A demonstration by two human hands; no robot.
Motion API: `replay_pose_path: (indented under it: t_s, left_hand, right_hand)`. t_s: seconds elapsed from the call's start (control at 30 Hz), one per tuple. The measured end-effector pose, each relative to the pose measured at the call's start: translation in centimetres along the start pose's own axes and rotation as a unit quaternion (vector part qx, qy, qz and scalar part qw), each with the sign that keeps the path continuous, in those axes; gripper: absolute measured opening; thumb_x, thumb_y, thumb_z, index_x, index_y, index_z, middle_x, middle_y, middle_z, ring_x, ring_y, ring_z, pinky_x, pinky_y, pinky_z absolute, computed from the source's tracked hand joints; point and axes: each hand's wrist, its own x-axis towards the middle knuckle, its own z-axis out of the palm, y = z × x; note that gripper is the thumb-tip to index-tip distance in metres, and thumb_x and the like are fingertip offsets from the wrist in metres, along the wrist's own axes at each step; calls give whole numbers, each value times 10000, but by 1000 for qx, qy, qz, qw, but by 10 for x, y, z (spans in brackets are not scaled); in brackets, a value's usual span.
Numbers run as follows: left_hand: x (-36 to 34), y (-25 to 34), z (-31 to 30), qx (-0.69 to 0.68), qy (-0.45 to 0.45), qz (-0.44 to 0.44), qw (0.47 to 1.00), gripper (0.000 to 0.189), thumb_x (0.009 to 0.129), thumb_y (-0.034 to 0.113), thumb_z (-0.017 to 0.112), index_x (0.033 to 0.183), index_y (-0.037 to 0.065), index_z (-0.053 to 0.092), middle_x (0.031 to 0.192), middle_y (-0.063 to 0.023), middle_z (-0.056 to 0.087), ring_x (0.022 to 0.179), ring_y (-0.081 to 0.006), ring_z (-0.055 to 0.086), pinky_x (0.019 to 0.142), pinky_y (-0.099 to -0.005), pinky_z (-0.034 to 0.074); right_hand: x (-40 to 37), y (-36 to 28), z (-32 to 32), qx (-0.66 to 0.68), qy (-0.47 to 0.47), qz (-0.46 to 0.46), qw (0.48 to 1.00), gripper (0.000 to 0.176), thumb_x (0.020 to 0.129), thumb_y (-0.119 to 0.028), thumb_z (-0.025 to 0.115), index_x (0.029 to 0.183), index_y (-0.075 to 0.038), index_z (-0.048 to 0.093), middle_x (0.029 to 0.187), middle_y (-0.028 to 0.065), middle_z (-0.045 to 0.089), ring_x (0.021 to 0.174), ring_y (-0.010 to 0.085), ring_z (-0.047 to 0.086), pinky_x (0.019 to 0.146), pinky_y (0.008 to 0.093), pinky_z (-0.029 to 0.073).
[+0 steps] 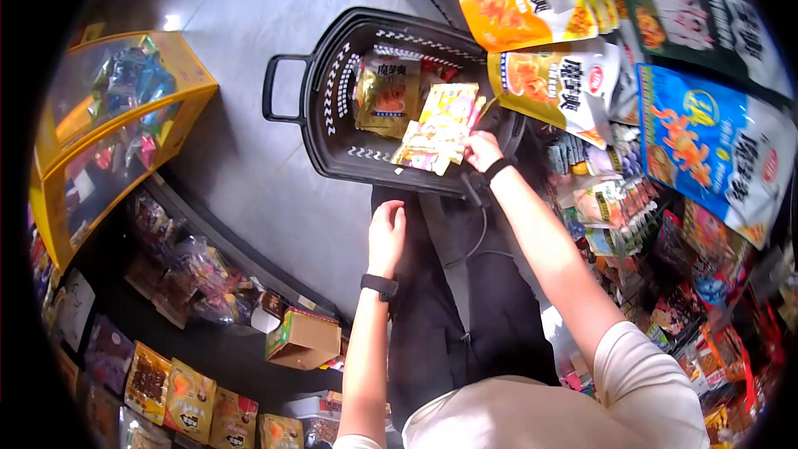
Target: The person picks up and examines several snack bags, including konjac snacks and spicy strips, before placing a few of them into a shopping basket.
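Observation:
My right hand reaches over the near right rim of a black shopping basket. Its fingers are closed on the edge of a bunch of yellow and pink snack packets, which lies inside the basket or just over it. Behind the packets, a gold snack bag rests in the basket, with a bit of red packaging beside it. My left hand hangs near my thigh, below the basket, its fingers loosely bent and holding nothing.
On the right hang large snack bags: an orange bag, a gold bag and a blue bag. A yellow-framed clear bin of packets stands left. Lower left are shelves with several snack bags and an open cardboard box.

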Motion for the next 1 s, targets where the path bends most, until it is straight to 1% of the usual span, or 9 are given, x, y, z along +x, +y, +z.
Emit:
replay_pose_path:
  t_s: [0.1,0.17,0.27,0.4,0.57,0.77,0.9,0.93,1.0]
  left_hand:
    - [-13,17,-1,-407,-41,-217,886,402,916,314,466,1170,3,454,1127,-146,550,988,-235,558,821,-350,465]
    - [-12,32,-1,-529,-91,-231,812,596,894,474,431,1243,-4,365,1192,-151,510,1048,-249,528,848,-408,464]
    - [-3,39,6,-663,-161,-215,698,580,883,475,440,1249,28,387,1204,-118,512,1087,-235,506,887,-395,450]
    - [-18,62,11,-718,-127,-163,665,452,878,335,533,1229,64,441,1191,-79,528,1101,-203,500,953,-383,405]
    - [-36,71,-9,-670,-138,-99,723,444,869,181,557,1274,107,390,1237,-64,489,1126,-220,483,950,-403,411]
    - [-18,88,-36,-596,-70,-22,800,499,823,19,560,1261,121,344,1185,-57,497,1070,-191,508,898,-363,445]
    - [10,104,-56,-553,-41,29,832,429,805,-33,557,1195,69,409,1063,-58,555,933,-148,558,806,-287,464]
    - [11,112,-62,-516,-34,43,855,431,802,-35,564,1192,67,410,1065,-62,559,929,-150,564,800,-283,467]
    - [9,135,-76,-446,-47,42,893,455,788,-41,590,1194,64,414,1061,-68,571,918,-154,579,795,-281,472]
  right_hand:
    - [-85,-22,38,74,-54,9,996,148,776,91,506,919,57,523,901,152,600,830,246,621,729,326,528]
    - [-100,-10,29,40,-85,-7,996,173,784,76,507,955,59,516,927,145,597,828,238,619,739,325,522]
    - [-169,-24,61,-112,-52,-80,989,128,774,22,573,883,2,510,813,56,574,727,140,583,687,249,488]
    - [-226,-24,91,-274,-27,-226,934,200,741,-41,674,866,-23,520,818,36,580,747,93,547,681,238,459]
    - [-281,-26,109,-339,2,-256,905,265,701,-98,735,839,-25,522,777,36,585,731,104,541,691,265,459]
    - [-246,-3,97,-216,6,-282,935,226,740,-86,720,808,-53,508,773,-3,574,707,62,543,666,223,467]
    - [-236,-17,121,-96,-12,-213,972,411,772,-90,680,1106,7,461,1036,76,574,948,155,558,836,275,445]
    - [-228,-18,122,-107,-37,-227,967,511,805,-133,659,1198,-9,357,1072,92,549,937,151,566,799,284,483]
    - [-230,-30,130,-48,-33,-218,974,574,784,-154,681,1221,13,348,1107,97,540,1004,166,537,862,302,445]
